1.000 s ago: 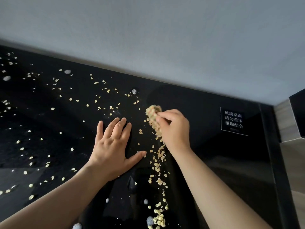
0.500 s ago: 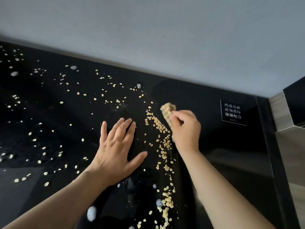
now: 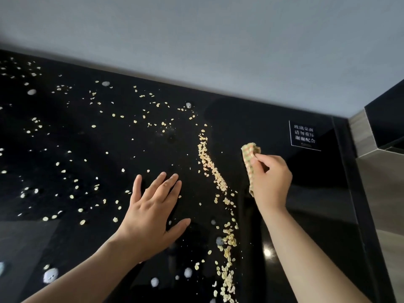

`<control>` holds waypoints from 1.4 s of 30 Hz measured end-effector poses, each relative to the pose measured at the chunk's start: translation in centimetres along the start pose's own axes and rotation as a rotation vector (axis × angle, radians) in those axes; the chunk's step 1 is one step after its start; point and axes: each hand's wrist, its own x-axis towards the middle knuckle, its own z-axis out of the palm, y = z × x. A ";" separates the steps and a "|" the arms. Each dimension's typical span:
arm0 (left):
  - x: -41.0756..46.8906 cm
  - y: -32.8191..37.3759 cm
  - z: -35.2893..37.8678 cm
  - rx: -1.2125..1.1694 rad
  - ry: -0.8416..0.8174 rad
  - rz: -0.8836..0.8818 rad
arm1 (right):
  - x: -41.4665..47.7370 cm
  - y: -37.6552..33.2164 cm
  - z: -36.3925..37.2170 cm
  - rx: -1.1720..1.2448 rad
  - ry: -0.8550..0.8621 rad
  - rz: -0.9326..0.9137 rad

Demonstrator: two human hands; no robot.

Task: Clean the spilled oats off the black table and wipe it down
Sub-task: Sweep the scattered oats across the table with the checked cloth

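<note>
Pale oats lie scattered over the glossy black table (image 3: 273, 119). A long swept line of oats (image 3: 213, 171) runs from the middle toward the near edge. My right hand (image 3: 270, 182) grips a folded checked cloth (image 3: 249, 154) just right of that line; whether the cloth touches the glass I cannot tell. My left hand (image 3: 153, 211) lies flat on the glass with fingers spread, left of the line. Loose oats (image 3: 72, 178) still dot the table's left half.
A grey wall meets the table's far edge. A small label with white characters (image 3: 305, 135) sits near the far right corner. White blobs (image 3: 50, 275) spot the near glass. A wood-grain panel (image 3: 380, 193) stands beyond the right edge.
My right hand with the cloth has moved right, away from the oats, leaving them in a line. My left hand has stayed flat in place.
</note>
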 end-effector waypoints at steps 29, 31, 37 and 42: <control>-0.1 -0.3 0.4 -0.019 0.004 0.005 | -0.9 -3.4 0.8 0.083 -0.148 -0.139; -0.1 -0.3 0.5 -0.013 0.000 0.011 | -0.9 -1.9 -1.3 0.063 -0.106 -0.077; -0.1 -0.4 0.5 -0.011 -0.008 0.012 | -5.5 1.9 -4.2 -0.039 -0.038 0.032; 0.0 -0.3 0.2 -0.014 -0.026 0.010 | -8.2 0.5 -1.8 -0.014 0.014 0.010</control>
